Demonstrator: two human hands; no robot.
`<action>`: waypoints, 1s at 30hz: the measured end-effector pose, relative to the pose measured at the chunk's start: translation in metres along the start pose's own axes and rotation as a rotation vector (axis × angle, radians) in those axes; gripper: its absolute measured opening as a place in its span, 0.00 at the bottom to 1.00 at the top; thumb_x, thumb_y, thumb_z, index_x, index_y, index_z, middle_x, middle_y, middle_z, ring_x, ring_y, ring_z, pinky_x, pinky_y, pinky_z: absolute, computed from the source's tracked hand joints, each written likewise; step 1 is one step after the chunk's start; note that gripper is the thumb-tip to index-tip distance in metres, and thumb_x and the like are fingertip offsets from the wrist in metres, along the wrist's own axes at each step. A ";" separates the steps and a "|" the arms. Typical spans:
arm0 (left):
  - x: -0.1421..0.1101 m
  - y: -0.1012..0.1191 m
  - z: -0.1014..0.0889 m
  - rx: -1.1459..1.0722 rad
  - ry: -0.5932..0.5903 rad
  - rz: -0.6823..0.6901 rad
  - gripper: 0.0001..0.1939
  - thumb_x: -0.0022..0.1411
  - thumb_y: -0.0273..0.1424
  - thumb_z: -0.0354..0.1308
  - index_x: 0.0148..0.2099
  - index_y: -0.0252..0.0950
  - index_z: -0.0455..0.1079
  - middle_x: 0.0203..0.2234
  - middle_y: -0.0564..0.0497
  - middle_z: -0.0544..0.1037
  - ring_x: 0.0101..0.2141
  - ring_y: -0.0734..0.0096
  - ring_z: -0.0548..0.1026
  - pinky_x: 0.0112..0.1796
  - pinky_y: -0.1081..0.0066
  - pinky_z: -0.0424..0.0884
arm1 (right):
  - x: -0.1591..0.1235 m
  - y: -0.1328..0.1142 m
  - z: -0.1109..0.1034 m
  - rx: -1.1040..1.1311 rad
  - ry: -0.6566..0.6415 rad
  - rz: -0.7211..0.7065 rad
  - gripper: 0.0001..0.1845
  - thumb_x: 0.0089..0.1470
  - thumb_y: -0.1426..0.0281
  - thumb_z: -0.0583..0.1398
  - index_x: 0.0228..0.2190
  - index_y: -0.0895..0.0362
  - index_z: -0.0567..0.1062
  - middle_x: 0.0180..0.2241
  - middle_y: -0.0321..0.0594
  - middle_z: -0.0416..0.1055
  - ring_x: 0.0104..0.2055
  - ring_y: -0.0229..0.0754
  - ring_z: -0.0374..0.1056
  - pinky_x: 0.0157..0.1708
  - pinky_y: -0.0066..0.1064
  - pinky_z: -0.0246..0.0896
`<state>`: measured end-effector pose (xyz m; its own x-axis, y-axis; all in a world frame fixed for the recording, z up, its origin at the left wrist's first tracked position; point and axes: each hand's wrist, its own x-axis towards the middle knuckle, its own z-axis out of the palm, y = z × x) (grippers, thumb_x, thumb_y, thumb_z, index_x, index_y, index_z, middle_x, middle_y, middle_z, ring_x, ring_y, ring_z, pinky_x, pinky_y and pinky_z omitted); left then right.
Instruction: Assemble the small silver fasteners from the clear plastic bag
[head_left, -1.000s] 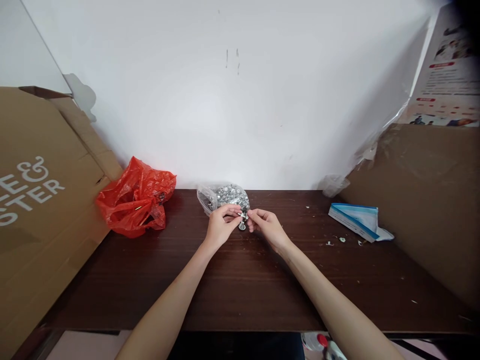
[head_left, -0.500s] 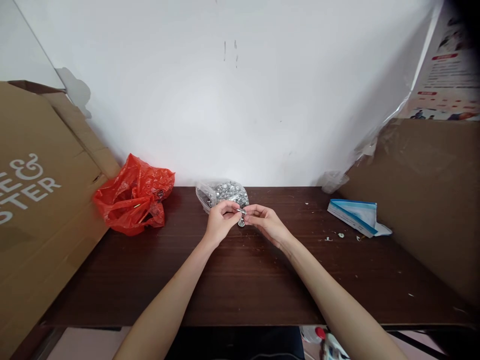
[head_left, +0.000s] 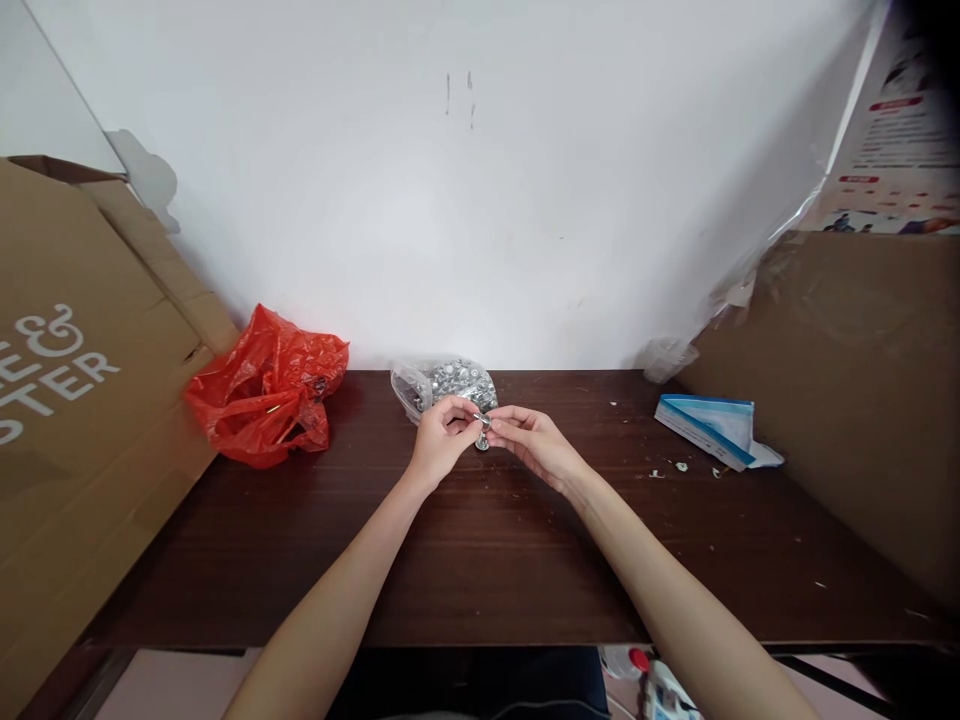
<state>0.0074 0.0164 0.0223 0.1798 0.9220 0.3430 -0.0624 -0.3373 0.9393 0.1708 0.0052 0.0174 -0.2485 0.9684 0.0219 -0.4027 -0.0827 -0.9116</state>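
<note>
Over the middle of the dark brown table, my left hand (head_left: 444,440) and my right hand (head_left: 538,446) meet at the fingertips. Both pinch a small shiny metal piece (head_left: 484,420), too small to tell its exact kind. Just below the fingertips another small round metal piece (head_left: 481,441) shows; whether it lies on the table or is joined to the held piece I cannot tell. Right behind my hands lies a clear plastic bag (head_left: 410,388) full of similar silver metal pieces (head_left: 459,380), partly covered by my left fingers.
A crumpled red plastic bag (head_left: 274,385) lies left, beside a large cardboard box (head_left: 97,400). To the right are a blue-and-white packet (head_left: 709,430), small scraps (head_left: 681,467) and a clear plastic cup (head_left: 666,360). Cardboard (head_left: 847,400) stands along the right; a white wall (head_left: 525,200) is behind.
The metal piece between my fingertips has turned slightly, and my right fingers have shifted a little on it. The view has tipped very slightly; all else stays put.
</note>
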 end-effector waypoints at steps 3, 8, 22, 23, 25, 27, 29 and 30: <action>0.000 0.000 0.001 -0.006 0.025 -0.004 0.07 0.51 0.26 0.62 0.34 0.34 0.69 0.29 0.51 0.74 0.32 0.73 0.73 0.36 0.72 0.72 | 0.000 0.000 -0.001 0.040 0.033 -0.022 0.15 0.35 0.72 0.73 0.30 0.56 0.79 0.31 0.35 0.77 0.32 0.34 0.72 0.40 0.28 0.68; 0.001 0.002 0.002 -0.022 0.026 0.004 0.08 0.50 0.24 0.62 0.34 0.34 0.67 0.30 0.52 0.73 0.32 0.75 0.73 0.36 0.73 0.71 | 0.002 0.002 -0.003 0.019 -0.019 0.142 0.15 0.47 0.61 0.67 0.27 0.61 0.79 0.28 0.42 0.78 0.29 0.34 0.73 0.35 0.26 0.70; 0.001 0.003 0.002 -0.065 0.027 0.018 0.09 0.51 0.23 0.61 0.35 0.34 0.65 0.30 0.53 0.71 0.32 0.76 0.72 0.35 0.74 0.69 | 0.002 0.003 -0.004 0.084 -0.013 0.097 0.11 0.41 0.72 0.71 0.30 0.60 0.78 0.28 0.37 0.77 0.28 0.32 0.72 0.36 0.24 0.70; 0.001 0.002 0.002 -0.070 0.028 0.016 0.09 0.51 0.23 0.62 0.35 0.34 0.65 0.30 0.53 0.71 0.32 0.76 0.72 0.35 0.74 0.70 | 0.002 0.003 -0.004 0.094 0.004 0.063 0.11 0.40 0.73 0.71 0.29 0.59 0.78 0.27 0.35 0.77 0.28 0.31 0.72 0.35 0.24 0.70; 0.001 0.002 0.002 -0.072 0.027 0.015 0.09 0.51 0.23 0.61 0.35 0.34 0.65 0.30 0.53 0.71 0.32 0.76 0.72 0.35 0.74 0.70 | 0.002 0.004 -0.003 0.109 0.020 0.041 0.11 0.41 0.72 0.71 0.30 0.58 0.78 0.27 0.35 0.77 0.28 0.31 0.72 0.36 0.24 0.70; 0.000 0.003 0.003 -0.064 0.021 0.017 0.09 0.51 0.23 0.61 0.35 0.34 0.65 0.30 0.53 0.71 0.32 0.76 0.72 0.36 0.75 0.70 | 0.002 0.005 -0.002 0.109 -0.007 0.091 0.10 0.45 0.68 0.69 0.31 0.59 0.78 0.28 0.37 0.77 0.30 0.33 0.73 0.37 0.26 0.70; 0.000 0.003 0.003 -0.047 0.022 0.024 0.08 0.52 0.22 0.60 0.35 0.34 0.65 0.31 0.52 0.71 0.33 0.76 0.72 0.36 0.75 0.70 | 0.001 0.006 -0.001 0.114 -0.046 0.160 0.12 0.47 0.65 0.68 0.31 0.60 0.78 0.29 0.41 0.78 0.32 0.36 0.75 0.38 0.27 0.71; 0.000 0.003 0.002 -0.039 0.021 0.030 0.08 0.52 0.22 0.60 0.35 0.34 0.65 0.31 0.52 0.71 0.33 0.76 0.72 0.36 0.75 0.70 | 0.001 0.007 0.000 0.126 -0.057 0.182 0.12 0.47 0.65 0.68 0.31 0.60 0.78 0.29 0.42 0.78 0.32 0.37 0.75 0.38 0.28 0.71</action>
<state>0.0094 0.0151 0.0251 0.1569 0.9155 0.3706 -0.1062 -0.3574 0.9279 0.1679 0.0060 0.0114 -0.3755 0.9200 -0.1120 -0.4528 -0.2875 -0.8440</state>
